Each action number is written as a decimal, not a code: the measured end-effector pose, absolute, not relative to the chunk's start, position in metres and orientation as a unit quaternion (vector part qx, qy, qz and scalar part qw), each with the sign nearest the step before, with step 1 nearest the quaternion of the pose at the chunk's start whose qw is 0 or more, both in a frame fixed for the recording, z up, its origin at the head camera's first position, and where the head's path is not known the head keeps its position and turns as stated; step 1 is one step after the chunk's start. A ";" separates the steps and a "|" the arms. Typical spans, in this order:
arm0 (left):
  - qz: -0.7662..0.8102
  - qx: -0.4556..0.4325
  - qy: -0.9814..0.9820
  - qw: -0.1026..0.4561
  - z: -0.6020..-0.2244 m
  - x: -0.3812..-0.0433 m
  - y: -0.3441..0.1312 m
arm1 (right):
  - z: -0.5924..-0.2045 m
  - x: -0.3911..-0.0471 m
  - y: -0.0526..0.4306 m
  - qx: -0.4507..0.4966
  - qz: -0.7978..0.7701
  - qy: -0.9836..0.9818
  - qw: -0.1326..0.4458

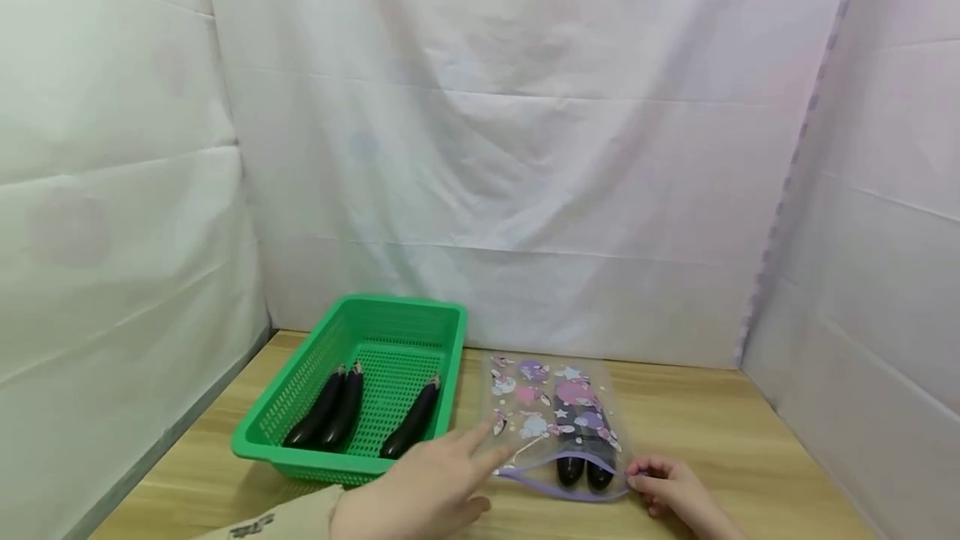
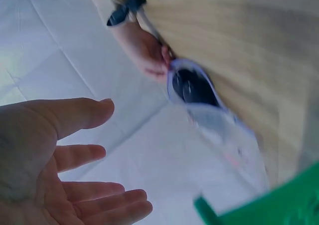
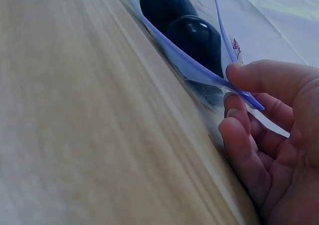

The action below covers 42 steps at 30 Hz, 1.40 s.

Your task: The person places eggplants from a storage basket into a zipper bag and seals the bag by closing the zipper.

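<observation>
Nearest, at half past six in the head view, the bare left hand [image 1: 423, 482], cuffed by a beige sleeve [image 1: 288, 515], is held with fingers spread, nothing gripped; whether the plastic is brushed by its fingertips cannot be told for sure. Over at five o'clock, well apart from it, the right hand [image 1: 670, 487] is seen: a corner of the clear plastic bag [image 1: 542, 417], purple-edged and cartoon-printed, is pinched between thumb and finger. The bag is laid on the wood-grain tabletop [image 1: 720, 415], its mouth gaping toward six o'clock, and there two glossy, dark purple eggplants [image 3: 197, 40] are framed, rounded ends showing! Beyond, at nine o'clock from the bag, three more long dark eggplants [image 1: 346, 411] are held in a green, perforated plastic basket [image 1: 337, 462], stems toward twelve. Farthest back, everything is backed by white cloth [image 1: 525, 173].
</observation>
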State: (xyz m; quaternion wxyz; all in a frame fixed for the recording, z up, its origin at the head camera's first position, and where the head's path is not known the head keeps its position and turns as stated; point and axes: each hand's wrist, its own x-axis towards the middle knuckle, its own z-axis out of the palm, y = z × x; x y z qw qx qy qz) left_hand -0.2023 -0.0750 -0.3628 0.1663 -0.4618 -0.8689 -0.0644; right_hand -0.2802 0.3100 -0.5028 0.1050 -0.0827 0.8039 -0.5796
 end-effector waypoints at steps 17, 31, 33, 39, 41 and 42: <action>-0.103 -0.305 -0.945 0.052 -0.342 -0.259 -0.132 | -0.500 -0.280 0.309 -0.082 -0.580 0.806 0.084; -0.065 -0.255 -0.961 -0.088 -0.347 -0.301 -0.138 | -0.502 -0.282 0.304 -0.083 -0.590 0.799 0.083; -0.053 -0.253 -0.961 -0.097 -0.346 -0.305 -0.137 | -0.501 -0.283 0.303 -0.085 -0.589 0.800 0.080; -0.023 -0.256 -0.959 -0.121 -0.348 -0.317 -0.133 | -0.502 -0.281 0.305 -0.087 -0.592 0.797 0.079; -0.019 -0.250 -0.959 -0.133 -0.350 -0.319 -0.133 | -0.502 -0.280 0.305 -0.084 -0.592 0.798 0.080; -0.017 -0.245 -0.960 -0.137 -0.351 -0.320 -0.133 | -0.502 -0.279 0.305 -0.083 -0.591 0.798 0.080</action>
